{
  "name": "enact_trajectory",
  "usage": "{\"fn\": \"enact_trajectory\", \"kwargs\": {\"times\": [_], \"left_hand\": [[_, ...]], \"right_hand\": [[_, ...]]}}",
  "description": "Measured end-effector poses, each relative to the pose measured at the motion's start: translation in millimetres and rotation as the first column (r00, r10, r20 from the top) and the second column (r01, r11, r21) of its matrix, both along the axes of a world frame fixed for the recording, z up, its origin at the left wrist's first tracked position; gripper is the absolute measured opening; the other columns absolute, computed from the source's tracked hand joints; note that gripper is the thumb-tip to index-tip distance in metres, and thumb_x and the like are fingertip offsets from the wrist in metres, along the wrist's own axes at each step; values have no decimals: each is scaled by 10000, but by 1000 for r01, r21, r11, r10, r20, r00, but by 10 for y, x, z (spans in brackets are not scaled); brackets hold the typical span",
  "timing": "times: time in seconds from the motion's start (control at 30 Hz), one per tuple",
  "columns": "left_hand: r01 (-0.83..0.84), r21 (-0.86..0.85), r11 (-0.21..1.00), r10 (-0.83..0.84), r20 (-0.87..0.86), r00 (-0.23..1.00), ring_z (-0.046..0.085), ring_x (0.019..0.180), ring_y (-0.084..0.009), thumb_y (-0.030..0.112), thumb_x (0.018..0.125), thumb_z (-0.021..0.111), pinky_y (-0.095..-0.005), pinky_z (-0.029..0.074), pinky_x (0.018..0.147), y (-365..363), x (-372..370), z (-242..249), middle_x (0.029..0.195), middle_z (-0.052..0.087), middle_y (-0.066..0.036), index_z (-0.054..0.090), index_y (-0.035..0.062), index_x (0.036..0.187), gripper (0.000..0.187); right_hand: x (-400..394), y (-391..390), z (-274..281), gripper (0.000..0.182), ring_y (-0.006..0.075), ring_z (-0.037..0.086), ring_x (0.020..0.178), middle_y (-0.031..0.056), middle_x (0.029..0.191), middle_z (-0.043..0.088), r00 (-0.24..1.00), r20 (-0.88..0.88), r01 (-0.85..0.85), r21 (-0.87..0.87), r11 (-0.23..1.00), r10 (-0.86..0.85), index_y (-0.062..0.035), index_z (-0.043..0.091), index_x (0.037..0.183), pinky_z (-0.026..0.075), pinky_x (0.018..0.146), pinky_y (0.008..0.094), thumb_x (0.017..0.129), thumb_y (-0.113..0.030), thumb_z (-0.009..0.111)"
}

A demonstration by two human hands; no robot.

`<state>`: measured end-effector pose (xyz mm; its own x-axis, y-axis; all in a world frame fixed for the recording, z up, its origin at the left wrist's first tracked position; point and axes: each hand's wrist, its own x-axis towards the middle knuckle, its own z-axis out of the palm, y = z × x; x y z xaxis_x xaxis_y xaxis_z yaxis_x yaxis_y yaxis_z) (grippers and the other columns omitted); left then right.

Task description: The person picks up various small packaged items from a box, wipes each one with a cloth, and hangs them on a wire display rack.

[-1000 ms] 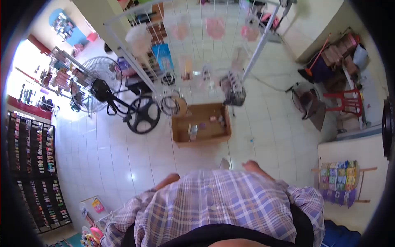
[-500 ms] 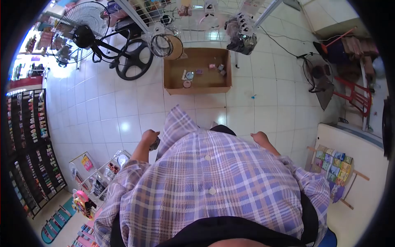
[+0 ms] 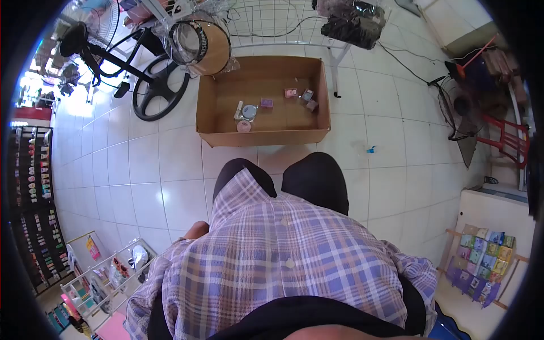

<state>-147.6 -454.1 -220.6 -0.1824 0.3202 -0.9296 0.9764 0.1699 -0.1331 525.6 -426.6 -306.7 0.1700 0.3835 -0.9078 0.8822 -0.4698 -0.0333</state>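
My left hand (image 3: 195, 230) shows only in part, low beside my plaid shirt (image 3: 283, 249) and left thigh. Its fingers are hidden, so whether it holds anything cannot be made out. My right hand is out of sight behind the shirt on the right. Ahead of my bent knees (image 3: 315, 178) an open cardboard box (image 3: 260, 139) rests on the tiled floor. Small items lie scattered inside it: a purple packet (image 3: 267, 102), a pink packet (image 3: 290, 93), a round pale blue item (image 3: 249, 111), a round pink item (image 3: 243, 126) and small grey pieces (image 3: 307, 95).
A black-based fan (image 3: 161, 90) stands left of the box, and a wire rack (image 3: 272, 25) is behind it. Left are a black display rack (image 3: 39, 209) and a white wire basket (image 3: 113, 275). A red chair (image 3: 504, 139) and a small blue object (image 3: 371, 149) are on the right.
My body has lowered and come nearer the box, and my knees now show. The right hand has left the view. My left hand has dropped back beside the shirt.
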Motion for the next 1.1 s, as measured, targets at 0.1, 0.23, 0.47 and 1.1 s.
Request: {"fn": "enact_trajectory", "kwargs": {"times": [0.1,0.23,0.47,1.1], "left_hand": [[-22,56,998,21,32,999,635,971,-324,402,796,629,-392,503,826,85,-20,-152,1040,664,-170,709,117,991,355],[-38,102,994,31,74,997,640,956,-316,385,797,634,-394,505,818,224,-2,-67,1033,666,-172,709,104,982,345],[-22,125,992,2,157,988,649,928,-303,357,799,643,-397,510,804,576,-124,-106,1021,670,-175,710,83,966,328],[-491,342,801,298,483,823,632,745,-169,283,777,688,-310,505,689,2960,141,435,801,665,-82,692,36,834,253]], "right_hand": [[22,76,-266,527,385,591,1016,215,1083,624,1000,0,14,56,998,-14,17,645,1047,469,862,443,877,-468,530],[82,288,-356,517,392,603,979,216,1041,638,1000,-5,25,140,990,-25,20,648,1026,478,836,445,881,-460,524],[80,715,-659,503,404,625,913,217,968,661,998,-1,55,304,951,-57,26,655,989,493,789,448,888,-446,513],[-1282,2367,715,529,401,580,719,221,764,613,877,-162,381,808,449,-452,14,592,728,435,668,477,919,-469,490]]}}
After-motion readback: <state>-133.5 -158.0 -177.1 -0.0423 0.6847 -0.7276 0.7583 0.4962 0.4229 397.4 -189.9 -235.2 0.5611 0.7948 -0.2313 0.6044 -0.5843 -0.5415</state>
